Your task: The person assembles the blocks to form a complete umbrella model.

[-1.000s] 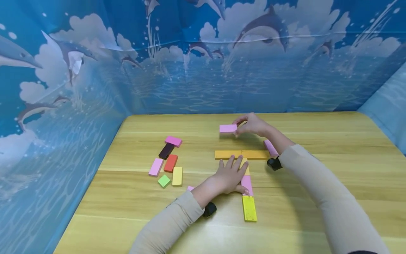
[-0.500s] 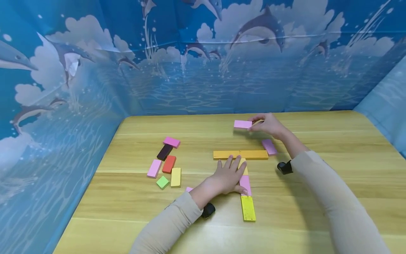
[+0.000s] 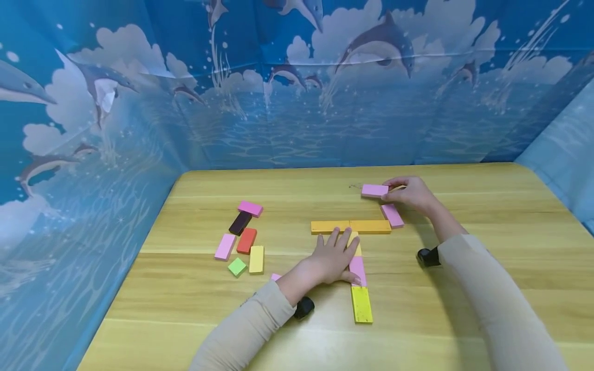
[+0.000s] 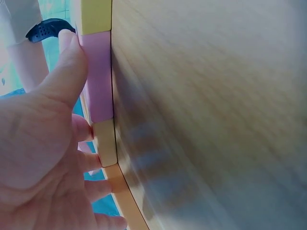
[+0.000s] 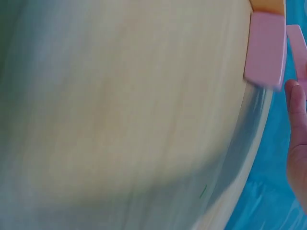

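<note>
My right hand (image 3: 413, 195) pinches one end of a pink block (image 3: 373, 191) between thumb and fingers, at the table's far side. Just below it a second pink block (image 3: 392, 215) lies slanted against the right end of two orange blocks (image 3: 371, 227) laid end to end. From that row a column runs toward me: a pale yellow block (image 3: 355, 245), a pink one (image 4: 98, 76) and a bright yellow one (image 3: 362, 305). Fingers spread, my left hand (image 3: 330, 260) lies over the column's left side; its thumb touches the pink block, and fingertips reach the orange row.
On the wooden table (image 3: 162, 304), loose blocks lie at left: magenta (image 3: 250, 208), black (image 3: 240, 223), red (image 3: 247, 240), pink (image 3: 225, 247), pale yellow (image 3: 257, 259) and green (image 3: 237, 267). My left wrist partly covers another pink block (image 3: 276, 276). A blue dolphin-print curtain (image 3: 297, 129) stands behind.
My right hand has carried the pink block rightward, and lately a little nearer, to just above the slanted pink block. My left hand has stayed in place.
</note>
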### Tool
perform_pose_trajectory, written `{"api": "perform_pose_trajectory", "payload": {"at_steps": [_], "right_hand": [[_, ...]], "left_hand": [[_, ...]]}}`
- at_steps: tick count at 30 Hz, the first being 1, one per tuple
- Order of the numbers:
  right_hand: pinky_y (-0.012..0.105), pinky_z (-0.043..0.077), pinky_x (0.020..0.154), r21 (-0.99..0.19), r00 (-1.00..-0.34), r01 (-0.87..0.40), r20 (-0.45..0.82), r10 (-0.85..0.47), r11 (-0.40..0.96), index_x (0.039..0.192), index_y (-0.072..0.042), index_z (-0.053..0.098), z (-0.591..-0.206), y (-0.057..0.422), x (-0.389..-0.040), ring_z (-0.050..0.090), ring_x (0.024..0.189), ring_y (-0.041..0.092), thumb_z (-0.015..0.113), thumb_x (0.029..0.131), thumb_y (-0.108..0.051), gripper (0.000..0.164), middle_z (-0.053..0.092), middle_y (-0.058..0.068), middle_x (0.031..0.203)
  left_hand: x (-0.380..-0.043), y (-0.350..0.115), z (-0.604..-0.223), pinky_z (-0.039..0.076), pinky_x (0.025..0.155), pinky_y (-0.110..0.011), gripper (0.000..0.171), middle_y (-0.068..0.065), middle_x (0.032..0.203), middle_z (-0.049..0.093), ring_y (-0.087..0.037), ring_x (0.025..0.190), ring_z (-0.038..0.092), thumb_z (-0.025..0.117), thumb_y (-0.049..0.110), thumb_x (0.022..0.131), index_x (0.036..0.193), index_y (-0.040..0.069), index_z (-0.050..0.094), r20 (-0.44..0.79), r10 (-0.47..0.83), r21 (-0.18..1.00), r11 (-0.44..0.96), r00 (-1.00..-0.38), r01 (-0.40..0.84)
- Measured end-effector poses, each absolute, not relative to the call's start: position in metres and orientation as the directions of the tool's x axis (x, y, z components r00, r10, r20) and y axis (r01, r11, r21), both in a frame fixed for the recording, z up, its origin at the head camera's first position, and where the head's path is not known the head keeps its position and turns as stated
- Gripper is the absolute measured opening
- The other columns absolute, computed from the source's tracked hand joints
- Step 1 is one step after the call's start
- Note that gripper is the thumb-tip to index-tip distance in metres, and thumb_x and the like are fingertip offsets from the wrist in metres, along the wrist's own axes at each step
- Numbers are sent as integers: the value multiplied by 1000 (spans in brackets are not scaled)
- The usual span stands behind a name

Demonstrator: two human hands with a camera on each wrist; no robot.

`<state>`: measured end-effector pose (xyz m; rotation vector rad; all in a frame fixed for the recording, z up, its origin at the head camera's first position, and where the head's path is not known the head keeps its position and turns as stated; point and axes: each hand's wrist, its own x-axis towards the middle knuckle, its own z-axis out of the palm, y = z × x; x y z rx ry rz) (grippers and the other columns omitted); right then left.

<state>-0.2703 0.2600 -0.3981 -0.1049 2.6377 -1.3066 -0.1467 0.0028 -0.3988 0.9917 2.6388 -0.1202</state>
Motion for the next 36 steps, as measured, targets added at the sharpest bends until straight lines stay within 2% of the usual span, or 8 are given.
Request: {"api": "perform_pose_trajectory", "payload": {"at_steps": [8,17,23,31,36], "right_hand": [[26,42,81,-809,-978,78,-176,-114,582,127,3,53,-403,268,-266,46,107,27,71,83,-24,55,52,20,117],[37,38,89,-805,-972,104,-208,-114,584,129,4,51,-403,267,-268,44,109,31,71,83,-25,58,52,21,116],[35,39,87,-799,-970,100,-211,-120,593,127,5,53,-405,267,-270,46,106,29,73,82,-25,58,56,18,110],[38,39,90,-791,-967,111,-225,-118,602,126,6,52,-405,265,-269,47,106,31,70,84,-23,54,53,22,116],[32,45,82,-789,-970,112,-218,-105,604,120,6,57,-405,263,-269,52,100,26,71,83,-24,50,56,22,115]], "left_hand": [[-145,4,-399,22,106,-55,89,-11,156,4,-33,141,6,43,64,84,151,15,12,-324,626,26,755,-709,655],[-147,5,-402,24,105,-55,90,-10,156,5,-32,141,7,43,65,83,151,15,12,-308,631,22,753,-712,658],[-147,4,-402,23,106,-55,90,-10,156,4,-32,141,7,43,65,83,151,16,12,-315,626,23,756,-713,654],[-146,4,-401,23,105,-55,90,-10,156,5,-32,141,7,44,65,82,151,15,13,-316,624,32,760,-715,650],[-146,4,-402,23,106,-55,90,-10,156,5,-33,141,7,45,65,82,151,15,13,-312,626,41,760,-715,648]]}}
